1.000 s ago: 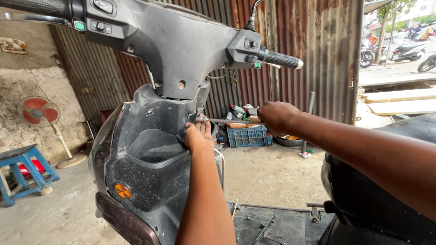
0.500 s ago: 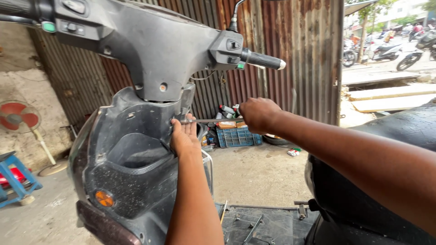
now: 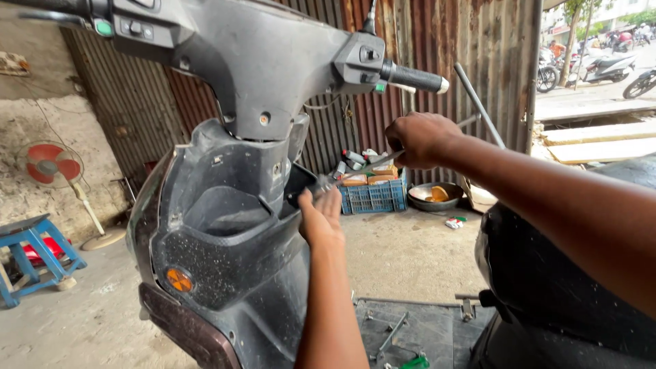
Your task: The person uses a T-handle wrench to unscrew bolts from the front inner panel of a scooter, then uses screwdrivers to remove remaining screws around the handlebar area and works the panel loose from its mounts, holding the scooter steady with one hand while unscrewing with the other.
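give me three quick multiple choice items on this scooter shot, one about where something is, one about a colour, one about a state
1. Where is the blue crate?
A. on the scooter seat
B. on the ground by the metal wall
C. on the stool

2. What colour is the stool?
A. blue
B. yellow
C. white

3. What is the right hand doing?
A. hanging open
B. resting on the handlebar grip
C. gripping a long metal tool

Key: 1 B, it sits on the floor against the corrugated wall. 2 A, frame and top are blue. 3 C, the fist is closed on the tool.
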